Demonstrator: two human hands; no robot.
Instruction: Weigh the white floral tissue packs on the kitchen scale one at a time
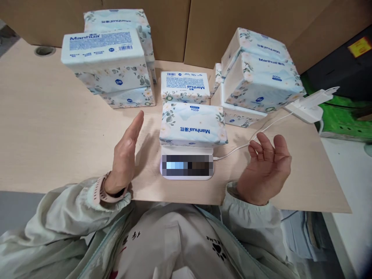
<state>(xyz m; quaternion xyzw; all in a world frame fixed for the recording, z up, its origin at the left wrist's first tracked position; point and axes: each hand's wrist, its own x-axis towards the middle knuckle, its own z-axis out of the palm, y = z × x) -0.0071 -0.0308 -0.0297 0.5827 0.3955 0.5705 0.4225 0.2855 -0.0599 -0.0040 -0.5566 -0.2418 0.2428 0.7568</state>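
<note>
My left hand [124, 155] is held over the table with fingers stretched out and nothing in it. On the other side, my right hand [266, 166] is raised palm up, its fingers loosely curled and apart, also holding nothing. Between the two hands a tissue pack [193, 124] leans or rests behind a small white device [187, 177] whose screen is blurred out. Another tissue pack [186, 83] lies just behind it. A white cable [232, 150] runs from the device's right side, close to my right fingertips.
Stacked tissue packs [110, 73] stand at the back left, and another stack [261, 77] at the back right. A white power strip [310, 104] lies beside the right stack. Cardboard [168, 31] walls the table's [58, 147] back edge, with a cable hole [45, 51] at far left.
</note>
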